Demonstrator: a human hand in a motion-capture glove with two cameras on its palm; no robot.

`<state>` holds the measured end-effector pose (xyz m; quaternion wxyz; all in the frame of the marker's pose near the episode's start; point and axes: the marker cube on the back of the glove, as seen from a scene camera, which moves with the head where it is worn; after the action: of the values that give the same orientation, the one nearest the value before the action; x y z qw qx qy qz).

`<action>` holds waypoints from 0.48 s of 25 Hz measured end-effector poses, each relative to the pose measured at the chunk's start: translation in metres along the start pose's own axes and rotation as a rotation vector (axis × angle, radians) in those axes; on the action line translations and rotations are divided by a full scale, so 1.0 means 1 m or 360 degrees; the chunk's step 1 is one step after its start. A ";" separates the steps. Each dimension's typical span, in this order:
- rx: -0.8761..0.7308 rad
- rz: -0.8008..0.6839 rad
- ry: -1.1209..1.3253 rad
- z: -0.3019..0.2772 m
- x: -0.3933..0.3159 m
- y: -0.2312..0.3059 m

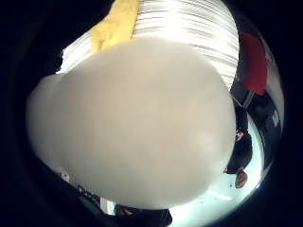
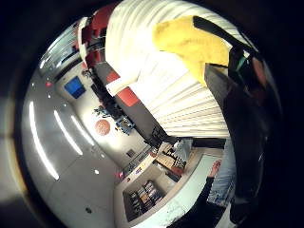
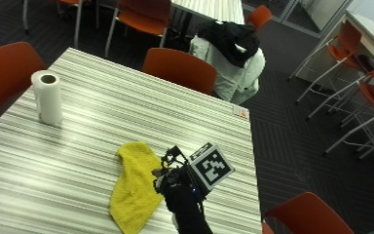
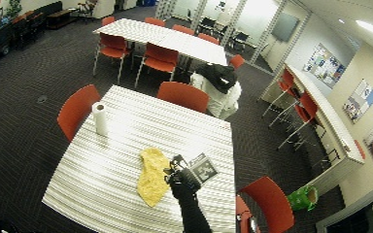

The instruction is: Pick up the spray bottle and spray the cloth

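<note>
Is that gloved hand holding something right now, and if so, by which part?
Probably the spray bottle: a white rounded body fills the little-finger-side palm view, close against the right hand. The fingers and the exact place of the hold are hidden.

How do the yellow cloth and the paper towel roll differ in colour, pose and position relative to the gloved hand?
Colour: the yellow cloth is bright yellow; the paper towel roll is white.
Pose: the cloth lies flat and rumpled; the roll stands upright on end.
Position: the cloth lies right beside the gloved right hand; the roll stands well away, near the table's far left edge.
Shared: both rest on the striped table, and the hand touches neither.
</note>
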<state>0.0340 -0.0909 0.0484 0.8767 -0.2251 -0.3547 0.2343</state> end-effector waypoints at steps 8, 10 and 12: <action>0.0061 0.0110 0.0011 -0.017 0.010 -0.012; 0.0087 0.0117 0.0016 -0.022 0.011 -0.013; 0.0089 0.0124 0.0020 -0.025 0.013 -0.013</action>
<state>0.0632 -0.0993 0.0461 0.8751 -0.2155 -0.3334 0.2766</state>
